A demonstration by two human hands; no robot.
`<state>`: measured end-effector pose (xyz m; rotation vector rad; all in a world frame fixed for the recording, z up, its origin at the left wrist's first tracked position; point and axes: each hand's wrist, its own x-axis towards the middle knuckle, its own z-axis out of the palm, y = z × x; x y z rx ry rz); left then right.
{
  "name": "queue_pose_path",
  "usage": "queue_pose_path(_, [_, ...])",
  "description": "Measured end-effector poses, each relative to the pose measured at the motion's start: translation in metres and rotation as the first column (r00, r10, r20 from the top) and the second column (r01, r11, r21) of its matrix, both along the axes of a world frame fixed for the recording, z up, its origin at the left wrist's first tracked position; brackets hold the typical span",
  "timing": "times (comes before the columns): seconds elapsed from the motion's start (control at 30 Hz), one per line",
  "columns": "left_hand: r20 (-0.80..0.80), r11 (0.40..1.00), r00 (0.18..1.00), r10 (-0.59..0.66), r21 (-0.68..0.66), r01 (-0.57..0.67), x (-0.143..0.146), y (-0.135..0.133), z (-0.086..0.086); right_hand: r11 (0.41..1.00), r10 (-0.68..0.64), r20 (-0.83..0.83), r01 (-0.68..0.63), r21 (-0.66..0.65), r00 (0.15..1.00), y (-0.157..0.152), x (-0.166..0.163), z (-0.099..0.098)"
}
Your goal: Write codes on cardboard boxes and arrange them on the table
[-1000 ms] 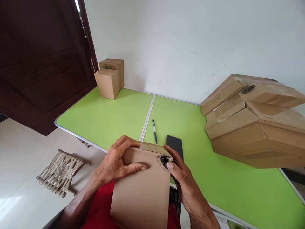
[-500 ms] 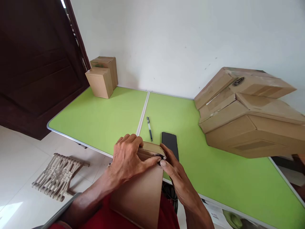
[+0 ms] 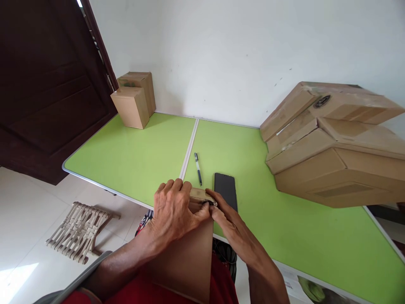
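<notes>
A brown cardboard box (image 3: 190,261) rests tilted against my red-clothed front at the table's near edge. My left hand (image 3: 173,209) is closed over its upper end, fingers curled over the far side and thumb pressed on the front near the right corner. There my right hand (image 3: 226,217) grips the corner, its thumb tip meeting the left thumb and its fingers behind. A dark gap or flap edge shows at that corner, mostly hidden by the thumbs. Just beyond the right hand lies a black phone (image 3: 225,192), and a pen (image 3: 198,169) lies past the box.
The green folding table (image 3: 142,152) has a pale seam across it. Two small boxes (image 3: 129,107) stand at the back left. Large cardboard boxes (image 3: 335,156) are stacked at the right. A woven stool (image 3: 77,232) stands on the floor left, near a dark door (image 3: 47,84).
Both thumbs have drawn together at the box corner, and the dark spot there is more covered. The hands and box have shifted slightly left in view.
</notes>
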<state>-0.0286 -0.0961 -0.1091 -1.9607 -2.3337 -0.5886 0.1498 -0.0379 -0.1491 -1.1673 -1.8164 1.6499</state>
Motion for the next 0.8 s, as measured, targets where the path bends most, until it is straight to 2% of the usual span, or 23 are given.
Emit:
queue_pose_path(0.13, [0.080,0.979,0.977,-0.199,-0.028,0.201,-0.031,-0.010,0.000,1.000,0.022,0.034,-0.021,-0.024,0.999,0.026,-0.001,0.000])
queue_pose_path(0.2, [0.171,0.963,0.950,-0.261,-0.023,0.268,-0.048,-0.016,0.002,0.998,-0.027,0.103,0.020,0.063,0.994,0.044,-0.011,-0.007])
queue_pose_path(0.33, [0.335,0.936,0.886,-0.321,-0.033,0.352,-0.071,-0.018,0.005,0.955,-0.148,0.383,0.030,0.296,0.912,0.077,-0.048,-0.032])
queue_pose_path(0.5, [0.558,0.908,0.748,-0.360,0.027,0.418,-0.089,-0.008,-0.007,0.945,-0.207,0.501,0.040,0.324,0.841,0.096,-0.079,-0.055])
queue_pose_path(0.63, [0.691,0.912,0.630,-0.355,0.108,0.395,-0.094,-0.006,-0.020,0.947,-0.204,0.416,0.070,0.314,0.886,0.095,-0.072,-0.051])
queue_pose_path(0.73, [0.718,0.932,0.623,-0.310,0.099,0.349,-0.092,-0.008,-0.023,0.934,-0.265,0.280,0.173,0.312,0.923,0.084,-0.053,-0.034])
queue_pose_path(0.8, [0.724,0.936,0.622,-0.298,0.094,0.340,-0.091,-0.009,-0.023,0.916,-0.314,0.103,0.272,0.295,0.944,0.068,-0.038,-0.022])
